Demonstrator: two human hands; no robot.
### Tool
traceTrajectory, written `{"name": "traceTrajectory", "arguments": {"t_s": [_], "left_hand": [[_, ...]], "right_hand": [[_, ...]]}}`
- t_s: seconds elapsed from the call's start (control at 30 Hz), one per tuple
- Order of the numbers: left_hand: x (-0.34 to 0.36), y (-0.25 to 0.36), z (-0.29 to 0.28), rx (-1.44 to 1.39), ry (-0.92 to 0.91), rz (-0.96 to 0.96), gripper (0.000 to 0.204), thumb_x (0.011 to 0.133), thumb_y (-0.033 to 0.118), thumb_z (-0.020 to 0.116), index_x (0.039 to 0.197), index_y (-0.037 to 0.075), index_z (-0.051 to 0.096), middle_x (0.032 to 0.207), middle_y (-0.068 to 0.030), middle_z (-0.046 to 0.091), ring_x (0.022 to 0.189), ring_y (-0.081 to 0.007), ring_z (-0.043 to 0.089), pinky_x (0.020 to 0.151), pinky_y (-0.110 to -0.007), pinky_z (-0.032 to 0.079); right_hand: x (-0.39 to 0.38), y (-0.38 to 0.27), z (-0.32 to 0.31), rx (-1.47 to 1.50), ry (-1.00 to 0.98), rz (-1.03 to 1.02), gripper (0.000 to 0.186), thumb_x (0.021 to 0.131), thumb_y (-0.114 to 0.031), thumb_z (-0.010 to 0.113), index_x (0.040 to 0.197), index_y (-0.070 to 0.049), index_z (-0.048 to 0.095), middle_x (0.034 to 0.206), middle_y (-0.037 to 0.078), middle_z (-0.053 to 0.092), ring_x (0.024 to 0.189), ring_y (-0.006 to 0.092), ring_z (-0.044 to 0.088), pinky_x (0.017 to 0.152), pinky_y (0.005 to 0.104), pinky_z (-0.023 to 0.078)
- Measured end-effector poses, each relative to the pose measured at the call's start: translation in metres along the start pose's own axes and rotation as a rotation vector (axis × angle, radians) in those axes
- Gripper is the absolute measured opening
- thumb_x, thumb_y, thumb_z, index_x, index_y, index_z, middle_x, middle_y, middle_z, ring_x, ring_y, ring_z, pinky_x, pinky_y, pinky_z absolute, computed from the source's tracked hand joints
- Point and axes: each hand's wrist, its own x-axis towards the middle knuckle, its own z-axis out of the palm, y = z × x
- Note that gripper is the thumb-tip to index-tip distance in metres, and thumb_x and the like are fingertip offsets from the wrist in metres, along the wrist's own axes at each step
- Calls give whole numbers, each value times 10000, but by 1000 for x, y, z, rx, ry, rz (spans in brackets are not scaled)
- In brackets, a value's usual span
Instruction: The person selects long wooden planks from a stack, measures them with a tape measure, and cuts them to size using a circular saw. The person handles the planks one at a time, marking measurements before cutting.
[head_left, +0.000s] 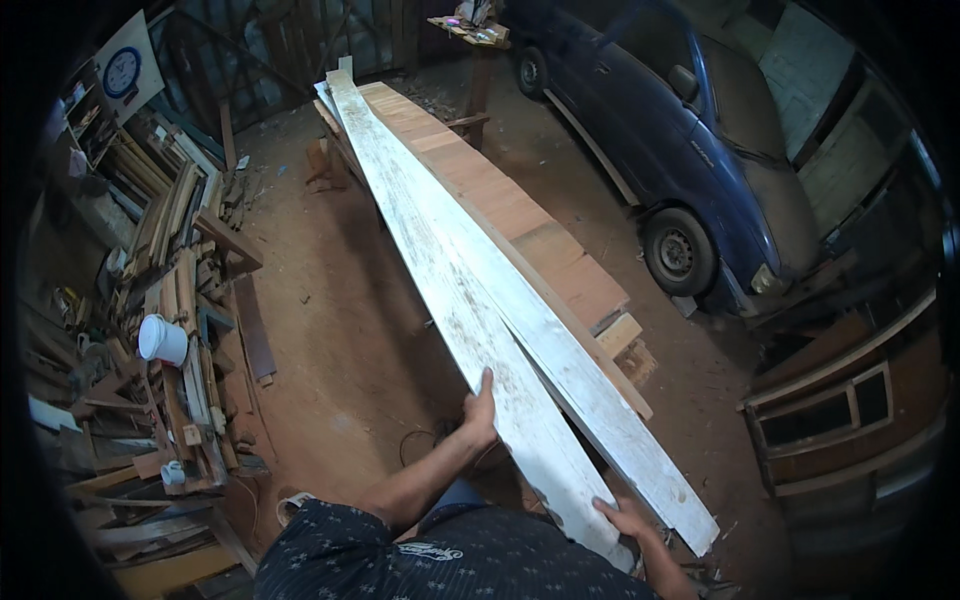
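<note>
White worn board (440, 275), from lower middle to upper left.
The right hand (626, 518) has its grip on the right edge, low in the frame; the left hand (481, 414) holds the left edge, higher up. If one slips, the near end could drop.

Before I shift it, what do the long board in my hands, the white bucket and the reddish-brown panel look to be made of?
Long board: likely wood with worn white paint or whitewash; brownish streaks show through.
White bucket: probably plastic, judging by its smooth, even white wall.
Reddish-brown panel: apparently bare wood, with seams between differently toned pieces.
</note>
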Motion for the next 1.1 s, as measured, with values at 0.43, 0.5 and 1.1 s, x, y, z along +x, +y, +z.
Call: {"name": "traceTrajectory", "arguments": {"t_s": [0.43,0.5,1.1], "left_hand": [[-192,-326,-33,449,20,317,809,993,565,524,1394,-134,457,1353,-217,583,1234,-301,561,1067,-354,408],[-252,-315,-10,529,83,317,806,993,554,532,1394,-141,449,1343,-239,584,1247,-303,554,1061,-360,411],[-434,-222,-22,469,20,636,576,1029,503,507,1100,-45,669,869,-85,687,814,-154,642,706,-295,514]], "right_hand": [[25,161,10,416,-339,-291,608,1015,-452,563,1326,71,582,1252,163,658,1161,222,597,1030,339,430],[2,168,7,354,-246,-375,563,1014,-430,577,1291,58,613,1206,144,677,1132,189,598,1016,331,434],[-145,136,47,923,-896,-401,682,945,-566,626,1300,11,553,1012,89,651,863,197,667,694,343,563]]}}
